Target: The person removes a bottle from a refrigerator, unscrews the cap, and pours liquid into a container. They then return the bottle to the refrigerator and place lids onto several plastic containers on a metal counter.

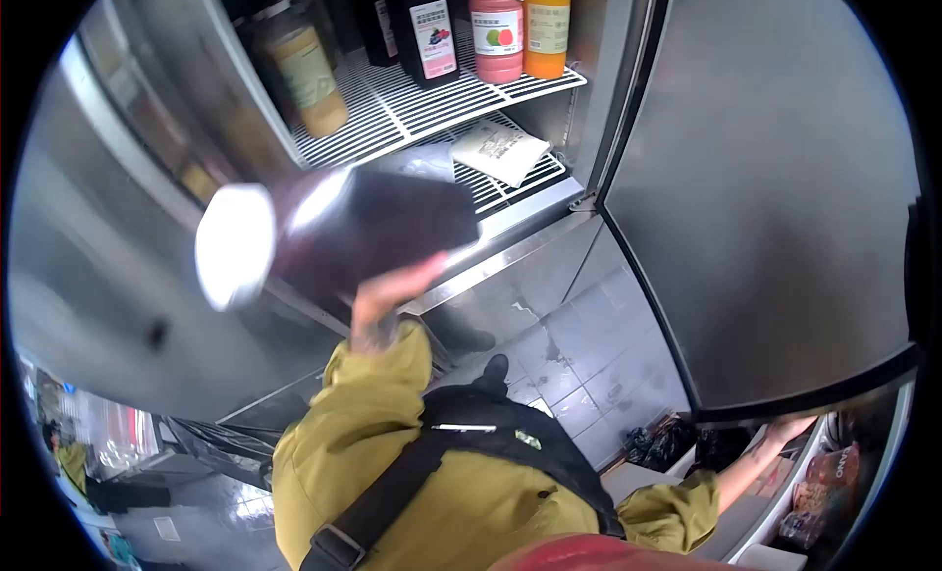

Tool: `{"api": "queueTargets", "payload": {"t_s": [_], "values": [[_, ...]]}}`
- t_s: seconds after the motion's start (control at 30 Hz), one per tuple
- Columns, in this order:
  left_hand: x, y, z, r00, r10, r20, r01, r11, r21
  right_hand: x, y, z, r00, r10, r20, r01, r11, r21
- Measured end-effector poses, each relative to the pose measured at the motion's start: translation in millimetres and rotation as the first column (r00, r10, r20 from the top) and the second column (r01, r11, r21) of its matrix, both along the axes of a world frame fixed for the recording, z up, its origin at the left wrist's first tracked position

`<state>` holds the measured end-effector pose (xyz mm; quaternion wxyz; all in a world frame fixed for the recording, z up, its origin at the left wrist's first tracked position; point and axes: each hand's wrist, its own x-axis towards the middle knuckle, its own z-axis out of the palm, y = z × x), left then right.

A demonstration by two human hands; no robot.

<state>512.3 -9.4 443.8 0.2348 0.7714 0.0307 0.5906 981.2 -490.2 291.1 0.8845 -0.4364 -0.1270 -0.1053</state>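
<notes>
A large dark container (378, 223) with a white end (234, 245) lies tilted across the left-centre, blurred by motion. My left hand (388, 296) is closed round its lower side, in front of the fridge shelves (392, 105). Far to the right, my right hand (788, 430) is at the lower edge of the open steel door (765, 208); its fingers are mostly hidden there.
Upright on the upper shelf are a pale bottle (306, 76), dark bottles (432, 41), a pink bottle (497, 33) and an orange bottle (547, 29). A white packet (500, 151) lies below. Black bags (659, 443) and packaged food (819, 493) are at lower right.
</notes>
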Motion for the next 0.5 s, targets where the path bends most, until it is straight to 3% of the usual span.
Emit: {"api": "queueTargets", "payload": {"t_s": [0.03, 0.1, 0.13, 0.17, 0.3, 0.37, 0.43, 0.47, 0.5], "values": [[-27, -22, 3, 0.994, -0.061, 0.094, 0.054, 0.996, 0.073, -15, -4, -13, 0.975, -0.070, 0.213, 0.122, 0.963, -0.241], [-72, -40, -9, 0.935, -0.196, 0.297, 0.140, 0.969, 0.202, -72, 7, -23, 0.906, -0.296, 0.301, 0.410, 0.791, -0.455], [-101, -49, -12, 0.891, -0.258, 0.373, 0.204, 0.963, 0.178, -109, 17, -25, 0.870, -0.337, 0.359, 0.489, 0.672, -0.556], [-135, -61, -15, 0.891, -0.189, 0.412, 0.158, 0.981, 0.108, -137, 32, -30, 0.859, -0.338, 0.384, 0.510, 0.628, -0.588], [-262, -125, -38, 0.835, 0.191, 0.515, -0.025, 0.950, -0.312, -230, 103, -41, 0.872, -0.188, 0.452, 0.412, 0.780, -0.471], [-321, -149, -57, 0.805, 0.146, 0.575, 0.061, 0.944, -0.325, -261, 148, -20, 0.857, -0.074, 0.511, 0.302, 0.874, -0.380], [-374, -174, -86, 0.742, 0.081, 0.666, 0.196, 0.923, -0.330, -307, 199, 28, 0.767, 0.033, 0.641, 0.061, 0.990, -0.124], [-398, -182, -99, 0.715, 0.096, 0.693, 0.185, 0.929, -0.320, -341, 223, 54, 0.719, 0.058, 0.692, -0.079, 0.997, -0.002], [-362, -148, -135, 0.701, 0.190, 0.687, 0.169, 0.892, -0.419, -317, 296, 49, 0.686, 0.154, 0.711, -0.221, 0.975, 0.001]]}}
